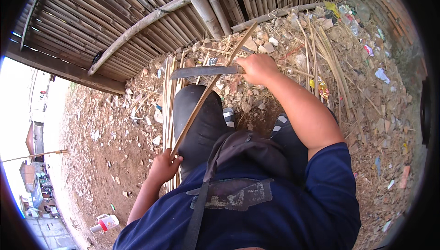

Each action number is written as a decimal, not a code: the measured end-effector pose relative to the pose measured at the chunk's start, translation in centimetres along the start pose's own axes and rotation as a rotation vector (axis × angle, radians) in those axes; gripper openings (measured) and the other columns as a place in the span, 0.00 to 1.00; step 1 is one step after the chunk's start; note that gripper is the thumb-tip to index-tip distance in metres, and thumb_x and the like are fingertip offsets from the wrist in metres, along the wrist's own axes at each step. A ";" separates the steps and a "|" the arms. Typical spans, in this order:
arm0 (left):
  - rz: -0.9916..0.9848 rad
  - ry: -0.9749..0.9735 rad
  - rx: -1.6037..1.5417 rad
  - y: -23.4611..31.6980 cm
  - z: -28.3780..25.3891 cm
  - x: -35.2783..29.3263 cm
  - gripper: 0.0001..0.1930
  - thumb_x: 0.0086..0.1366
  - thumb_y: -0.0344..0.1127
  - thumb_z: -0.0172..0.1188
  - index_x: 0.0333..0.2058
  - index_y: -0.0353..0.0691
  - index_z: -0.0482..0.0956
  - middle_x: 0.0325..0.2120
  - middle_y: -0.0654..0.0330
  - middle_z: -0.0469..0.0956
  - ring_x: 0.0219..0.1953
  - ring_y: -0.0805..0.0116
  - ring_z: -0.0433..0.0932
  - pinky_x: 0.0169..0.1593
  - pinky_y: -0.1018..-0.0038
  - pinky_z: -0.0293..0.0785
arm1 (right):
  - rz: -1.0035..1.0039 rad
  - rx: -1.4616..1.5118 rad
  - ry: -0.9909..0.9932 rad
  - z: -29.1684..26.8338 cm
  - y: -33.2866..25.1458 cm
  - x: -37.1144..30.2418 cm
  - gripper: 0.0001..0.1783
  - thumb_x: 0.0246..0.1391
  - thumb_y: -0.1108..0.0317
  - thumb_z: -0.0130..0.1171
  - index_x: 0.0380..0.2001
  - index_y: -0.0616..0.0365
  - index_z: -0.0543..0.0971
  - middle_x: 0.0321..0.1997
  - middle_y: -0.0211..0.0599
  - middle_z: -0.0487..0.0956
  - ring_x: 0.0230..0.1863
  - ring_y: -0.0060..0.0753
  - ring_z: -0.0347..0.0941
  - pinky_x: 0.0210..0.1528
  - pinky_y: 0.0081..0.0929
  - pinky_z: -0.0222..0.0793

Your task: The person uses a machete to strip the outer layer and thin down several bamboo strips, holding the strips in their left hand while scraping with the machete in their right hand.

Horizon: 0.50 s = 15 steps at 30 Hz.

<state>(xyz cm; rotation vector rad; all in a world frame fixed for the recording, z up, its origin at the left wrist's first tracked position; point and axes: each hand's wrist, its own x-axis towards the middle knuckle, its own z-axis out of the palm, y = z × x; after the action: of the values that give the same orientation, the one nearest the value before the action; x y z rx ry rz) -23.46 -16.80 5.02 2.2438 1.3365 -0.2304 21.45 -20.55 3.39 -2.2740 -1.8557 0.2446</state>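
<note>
Navy T-shirt (298, 218) fabric bulks nearest, and beyond it I see the left hand (164, 167) with its grip pinching a long bamboo strip (197, 112) near the lower end; the strip slants up across the left thigh (187, 103). The right hand (257, 69) has its grip clenched on the handle end of a long flat knife (197, 71), whose blade crosses the strip's upper part. To work this well, I'd steady the strip against the thigh, use light, shallow strokes away from the body, and leave the left fingers well clear.
</note>
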 end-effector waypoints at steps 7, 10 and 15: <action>0.045 0.026 -0.109 -0.3 1.1 -1.4 0.21 0.76 0.47 0.51 0.35 0.31 0.75 0.26 0.40 0.81 0.33 0.37 0.81 0.38 0.52 0.75 | -0.046 0.033 -0.053 0.4 -1.3 -0.2 0.14 0.48 0.67 0.62 0.41 0.46 0.82 0.36 0.40 0.85 0.42 0.48 0.84 0.44 0.48 0.78; 0.079 0.052 -0.156 0.0 1.5 -1.3 0.23 0.78 0.49 0.46 0.35 0.32 0.75 0.26 0.41 0.80 0.34 0.37 0.81 0.38 0.52 0.74 | -0.153 0.003 -0.082 1.0 -2.8 -0.5 0.11 0.48 0.67 0.62 0.38 0.47 0.82 0.34 0.40 0.85 0.40 0.48 0.84 0.43 0.48 0.78; 0.051 0.072 -0.105 -1.5 2.1 -1.1 0.25 0.79 0.50 0.44 0.32 0.32 0.75 0.26 0.40 0.79 0.34 0.37 0.81 0.39 0.52 0.74 | -0.046 0.130 -0.051 0.6 -3.1 -0.9 0.10 0.48 0.67 0.62 0.36 0.51 0.82 0.32 0.41 0.84 0.37 0.48 0.83 0.39 0.49 0.78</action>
<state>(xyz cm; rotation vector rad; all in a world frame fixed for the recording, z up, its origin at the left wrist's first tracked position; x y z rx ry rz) -25.06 -18.16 3.16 2.2132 1.2953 -0.0609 18.21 -20.80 3.58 -2.1556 -1.8570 0.4074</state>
